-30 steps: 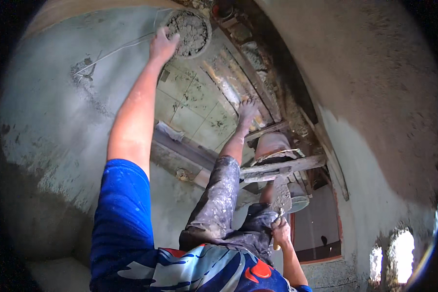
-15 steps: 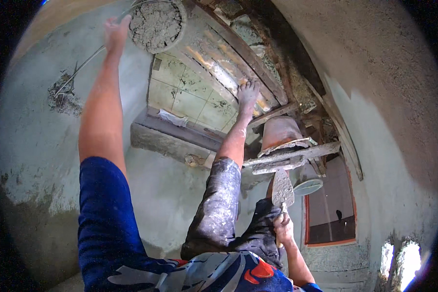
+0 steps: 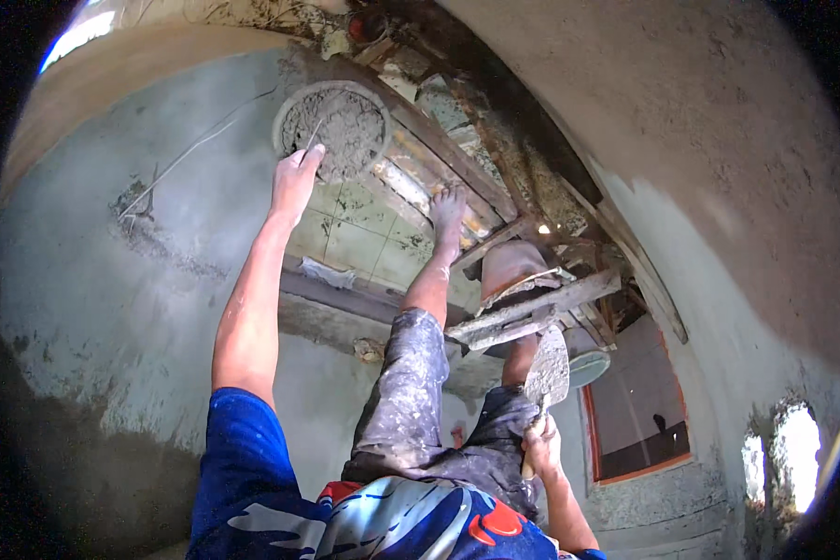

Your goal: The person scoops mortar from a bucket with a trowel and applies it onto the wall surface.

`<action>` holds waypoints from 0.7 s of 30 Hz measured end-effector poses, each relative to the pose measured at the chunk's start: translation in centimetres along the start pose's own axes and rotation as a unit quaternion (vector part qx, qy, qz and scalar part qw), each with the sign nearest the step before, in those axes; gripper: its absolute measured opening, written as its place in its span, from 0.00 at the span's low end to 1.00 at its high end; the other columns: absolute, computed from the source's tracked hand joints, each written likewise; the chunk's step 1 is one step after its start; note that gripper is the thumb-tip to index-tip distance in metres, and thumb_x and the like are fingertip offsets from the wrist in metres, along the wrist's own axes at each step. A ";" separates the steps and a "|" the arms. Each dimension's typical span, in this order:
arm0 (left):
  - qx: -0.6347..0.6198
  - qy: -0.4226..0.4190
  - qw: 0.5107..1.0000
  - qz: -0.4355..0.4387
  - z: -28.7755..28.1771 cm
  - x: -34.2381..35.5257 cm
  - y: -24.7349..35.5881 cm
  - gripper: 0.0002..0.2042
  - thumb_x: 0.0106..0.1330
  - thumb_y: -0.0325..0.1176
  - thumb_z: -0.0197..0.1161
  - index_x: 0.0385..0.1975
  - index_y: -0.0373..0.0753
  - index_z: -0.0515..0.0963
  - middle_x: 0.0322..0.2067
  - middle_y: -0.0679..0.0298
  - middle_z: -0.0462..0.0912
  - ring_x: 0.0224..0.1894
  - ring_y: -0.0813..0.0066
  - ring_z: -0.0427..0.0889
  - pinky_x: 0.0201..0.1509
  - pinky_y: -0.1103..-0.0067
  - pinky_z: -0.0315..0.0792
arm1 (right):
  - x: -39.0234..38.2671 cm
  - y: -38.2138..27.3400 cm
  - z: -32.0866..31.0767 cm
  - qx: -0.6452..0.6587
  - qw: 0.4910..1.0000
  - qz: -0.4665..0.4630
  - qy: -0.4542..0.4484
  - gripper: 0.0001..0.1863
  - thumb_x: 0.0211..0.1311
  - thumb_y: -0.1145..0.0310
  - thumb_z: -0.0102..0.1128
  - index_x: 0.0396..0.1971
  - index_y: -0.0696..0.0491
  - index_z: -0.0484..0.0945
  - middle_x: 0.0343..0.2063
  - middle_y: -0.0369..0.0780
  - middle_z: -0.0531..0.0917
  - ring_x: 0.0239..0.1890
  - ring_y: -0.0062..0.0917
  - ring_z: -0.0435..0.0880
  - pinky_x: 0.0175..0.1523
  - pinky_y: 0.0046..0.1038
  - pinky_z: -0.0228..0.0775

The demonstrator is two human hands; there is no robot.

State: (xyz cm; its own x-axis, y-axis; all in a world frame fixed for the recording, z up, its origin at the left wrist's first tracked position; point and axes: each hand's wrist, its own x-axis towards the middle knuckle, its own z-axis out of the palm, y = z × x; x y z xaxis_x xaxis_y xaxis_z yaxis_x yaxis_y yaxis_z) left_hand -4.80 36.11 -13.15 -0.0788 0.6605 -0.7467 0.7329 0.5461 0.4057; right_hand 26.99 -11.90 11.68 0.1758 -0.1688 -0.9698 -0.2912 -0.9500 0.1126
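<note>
Ahead and left of the middle is a round bucket [image 3: 384, 140] filled with grey wet mortar [image 3: 341, 117]. My left hand [image 3: 301, 177], arm stretched forward, is at its near rim with the fingers closed on the thin wire handle, which runs up across the mortar. My right hand [image 3: 542, 446], low at the right beside my thigh, grips a pointed trowel [image 3: 548, 366] by its handle. The blade points away from me and is coated with grey mortar.
My bare foot [image 3: 449, 219] rests on a stained plank [image 3: 409, 185]. A pinkish bucket [image 3: 511, 268] stands beside mortar-crusted boards [image 3: 537, 311]; a greenish round container [image 3: 588, 367] is lower right. Plastered walls [image 3: 93, 289] curve around, a wire [image 3: 182, 159] sticks from the left one, and tiles [image 3: 355, 245] lie below.
My left hand has come down and right from beside the bucket's rim to its near side and closed on the handle. The view has shifted, showing the whole bucket; the trowel stays in my right hand.
</note>
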 end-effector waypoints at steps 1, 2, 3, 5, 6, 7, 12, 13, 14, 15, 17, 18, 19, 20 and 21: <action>0.002 -0.005 1.000 0.003 0.7 -0.4 0.2 0.22 0.66 0.47 0.57 0.39 0.29 0.80 0.28 0.67 0.80 0.32 0.80 0.70 0.37 0.78 0.67 | 0.6 0.0 -0.2 0.006 0.999 0.029 0.012 0.07 0.57 0.73 0.50 0.36 0.53 0.68 0.21 0.35 0.73 0.18 0.19 0.71 0.23 0.24 0.67; -0.039 -0.002 0.999 0.006 1.7 -0.7 0.2 0.23 0.65 0.49 0.58 0.42 0.31 0.80 0.28 0.68 0.78 0.30 0.80 0.69 0.37 0.78 0.66 | 0.4 0.3 -0.4 0.021 0.999 0.038 0.015 0.06 0.57 0.74 0.50 0.36 0.53 0.68 0.21 0.35 0.73 0.18 0.19 0.71 0.23 0.23 0.67; -0.079 0.009 0.997 0.012 2.0 -0.8 0.1 0.25 0.64 0.51 0.58 0.45 0.33 0.79 0.29 0.68 0.76 0.29 0.80 0.68 0.36 0.79 0.66 | 0.9 0.4 -0.5 0.034 0.999 0.040 0.012 0.06 0.57 0.75 0.49 0.35 0.52 0.68 0.21 0.35 0.73 0.17 0.19 0.70 0.22 0.23 0.67; -0.035 -0.031 0.998 -0.031 2.7 -0.3 -3.1 0.27 0.63 0.53 0.59 0.48 0.33 0.78 0.33 0.67 0.77 0.30 0.79 0.70 0.37 0.79 0.67 | 2.1 2.3 -0.9 0.049 0.998 0.044 0.001 0.06 0.58 0.73 0.50 0.35 0.53 0.69 0.21 0.35 0.73 0.18 0.18 0.71 0.23 0.23 0.67; -0.046 -0.023 0.997 -0.049 3.7 -0.9 -4.1 0.27 0.63 0.53 0.59 0.48 0.33 0.78 0.33 0.67 0.77 0.30 0.79 0.70 0.37 0.79 0.67 | 2.8 2.8 -1.1 0.061 0.997 0.051 -0.004 0.06 0.59 0.71 0.52 0.35 0.53 0.70 0.22 0.34 0.73 0.19 0.18 0.71 0.24 0.22 0.67; -0.057 -0.014 0.996 -0.068 4.8 -1.3 -5.1 0.27 0.63 0.54 0.60 0.49 0.33 0.78 0.32 0.68 0.77 0.31 0.78 0.71 0.38 0.79 0.67 | 3.7 3.3 -1.3 0.063 0.997 0.049 -0.006 0.06 0.59 0.71 0.52 0.35 0.53 0.70 0.22 0.34 0.73 0.19 0.18 0.71 0.24 0.22 0.67; -0.018 -0.037 0.997 -0.059 10.1 -7.0 -8.9 0.21 0.65 0.51 0.58 0.39 0.36 0.78 0.25 0.68 0.76 0.31 0.78 0.72 0.43 0.79 0.66 | 4.4 3.7 -2.1 0.121 0.991 0.046 -0.034 0.03 0.61 0.73 0.52 0.33 0.52 0.68 0.22 0.33 0.73 0.19 0.17 0.71 0.23 0.22 0.66; -0.013 -0.041 0.997 -0.058 10.5 -7.5 -8.9 0.21 0.65 0.51 0.58 0.39 0.36 0.78 0.25 0.68 0.76 0.31 0.78 0.72 0.43 0.79 0.66 | 4.7 3.6 -2.3 0.127 0.990 0.043 -0.045 0.04 0.61 0.72 0.53 0.33 0.52 0.68 0.21 0.33 0.73 0.20 0.16 0.71 0.23 0.21 0.66; -0.022 -0.043 0.999 -0.022 11.1 -7.9 -8.7 0.20 0.66 0.50 0.58 0.40 0.36 0.77 0.27 0.67 0.78 0.34 0.78 0.73 0.44 0.79 0.66 | 4.9 3.6 -2.7 0.113 0.991 0.058 -0.051 0.05 0.62 0.71 0.55 0.35 0.51 0.69 0.21 0.32 0.73 0.20 0.16 0.71 0.24 0.21 0.66; -0.032 -0.039 0.999 0.020 11.5 -7.7 -8.4 0.19 0.66 0.48 0.58 0.42 0.36 0.77 0.29 0.67 0.79 0.37 0.78 0.74 0.46 0.78 0.67 | 5.4 3.8 -2.7 0.155 0.984 0.069 -0.061 0.06 0.62 0.70 0.57 0.36 0.52 0.70 0.22 0.31 0.73 0.20 0.16 0.72 0.24 0.20 0.66; -0.004 0.001 1.000 0.025 14.5 -8.6 -6.4 0.20 0.67 0.40 0.56 0.53 0.32 0.73 0.50 0.54 0.79 0.56 0.68 0.74 0.64 0.73 0.61 | 6.0 6.0 -4.3 0.165 0.984 0.028 -0.068 0.06 0.63 0.70 0.58 0.37 0.51 0.71 0.23 0.31 0.73 0.21 0.16 0.73 0.26 0.21 0.68; 0.025 0.049 0.998 0.038 14.2 -7.7 -7.4 0.23 0.67 0.38 0.57 0.57 0.31 0.68 0.56 0.50 0.73 0.60 0.64 0.70 0.66 0.72 0.59 | 6.1 6.0 -4.5 0.159 0.984 0.011 -0.083 0.07 0.63 0.69 0.58 0.38 0.51 0.71 0.25 0.32 0.74 0.22 0.16 0.73 0.27 0.21 0.68; 0.052 0.096 0.993 0.050 13.3 -6.8 -8.4 0.27 0.67 0.37 0.57 0.61 0.29 0.63 0.61 0.47 0.68 0.64 0.60 0.67 0.68 0.71 0.57 | 6.5 5.6 -4.5 0.152 0.984 -0.006 -0.095 0.08 0.63 0.68 0.59 0.38 0.52 0.72 0.26 0.32 0.75 0.24 0.15 0.73 0.29 0.21 0.68; 0.095 0.133 0.984 0.074 13.8 -7.9 -8.2 0.29 0.66 0.36 0.58 0.63 0.28 0.59 0.63 0.46 0.64 0.65 0.58 0.65 0.69 0.70 0.55 | 6.3 4.8 -5.1 0.123 0.987 -0.040 -0.092 0.09 0.62 0.66 0.60 0.39 0.53 0.72 0.27 0.33 0.76 0.25 0.17 0.73 0.31 0.22 0.68; 0.137 0.165 0.972 0.096 14.2 -9.8 -6.9 0.32 0.66 0.36 0.58 0.65 0.27 0.55 0.65 0.45 0.60 0.67 0.56 0.62 0.70 0.69 0.54 | 5.9 3.9 -5.8 0.094 0.989 -0.067 -0.087 0.11 0.62 0.65 0.60 0.39 0.54 0.73 0.28 0.35 0.77 0.27 0.20 0.74 0.33 0.24 0.69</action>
State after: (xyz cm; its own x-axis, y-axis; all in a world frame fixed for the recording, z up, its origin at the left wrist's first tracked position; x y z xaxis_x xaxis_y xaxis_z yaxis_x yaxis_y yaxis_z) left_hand 0.50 18.60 -16.15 -0.1020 0.8911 -0.4422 0.9044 0.2682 0.3319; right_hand 32.29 -18.14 7.68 0.0652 0.0193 -0.9977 -0.4485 -0.8926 -0.0466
